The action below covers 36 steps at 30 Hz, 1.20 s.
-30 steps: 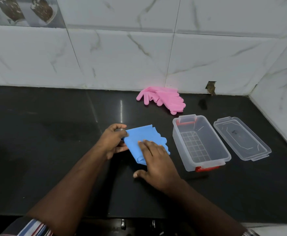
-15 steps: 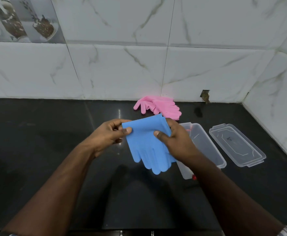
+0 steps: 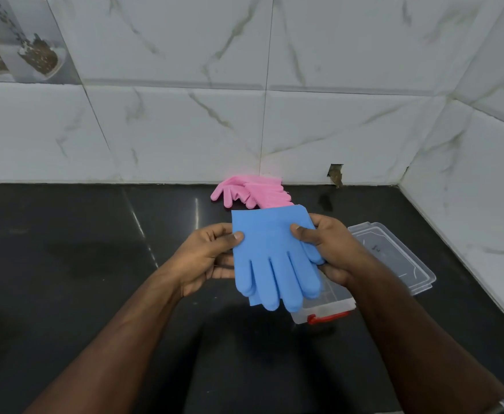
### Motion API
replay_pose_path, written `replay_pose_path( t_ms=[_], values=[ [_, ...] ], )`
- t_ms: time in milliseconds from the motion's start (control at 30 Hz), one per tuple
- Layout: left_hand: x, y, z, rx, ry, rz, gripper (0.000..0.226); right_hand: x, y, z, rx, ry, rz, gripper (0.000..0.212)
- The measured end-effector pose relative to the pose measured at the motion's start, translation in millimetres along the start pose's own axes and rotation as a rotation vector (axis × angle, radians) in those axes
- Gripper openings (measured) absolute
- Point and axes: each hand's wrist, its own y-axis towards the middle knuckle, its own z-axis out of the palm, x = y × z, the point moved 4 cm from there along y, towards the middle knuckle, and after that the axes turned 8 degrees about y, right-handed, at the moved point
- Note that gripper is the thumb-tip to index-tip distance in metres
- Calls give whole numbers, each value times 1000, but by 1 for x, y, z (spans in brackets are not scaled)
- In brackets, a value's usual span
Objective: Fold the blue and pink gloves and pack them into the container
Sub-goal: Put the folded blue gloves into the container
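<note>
Single head-worn wide-angle view, looking forward and down over a black countertop (image 3: 65, 264) toward the marble-tiled wall (image 3: 185, 130) meeting it at the back; wall corner sitting at the right. Camera is hovering close above both forearms, which are entering from the bottom edge; hands sitting mid-frame. No second view overlapping

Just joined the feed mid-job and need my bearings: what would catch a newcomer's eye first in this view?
The blue gloves in mid-frame, held up off the black counter by the left hand and right hand, one at each side, glove fingers hanging down. Behind them the pink gloves lie against the marble wall. The clear container sits partly hidden below the right hand, its lid lying alongside.
</note>
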Motion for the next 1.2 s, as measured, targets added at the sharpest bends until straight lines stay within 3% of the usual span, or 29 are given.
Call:
replay_pose_path(
  t_ms=[367, 733, 967, 1200],
  values=[
    [-11, 44, 61, -130, -50, -90, 27, 33, 7, -71, -139, -55, -40, 46],
    [10, 63, 83, -208, 125, -188, 31, 2, 17, -105, -315, -603, -77, 47],
    [5, 65, 86, -266, 325, -115, 62, 0, 10, -90, -282, -968, -224, 47],
    [4, 66, 85, -299, 699, -40, 39, -14, 10, -74, -159, -1279, -301, 46]
  ],
)
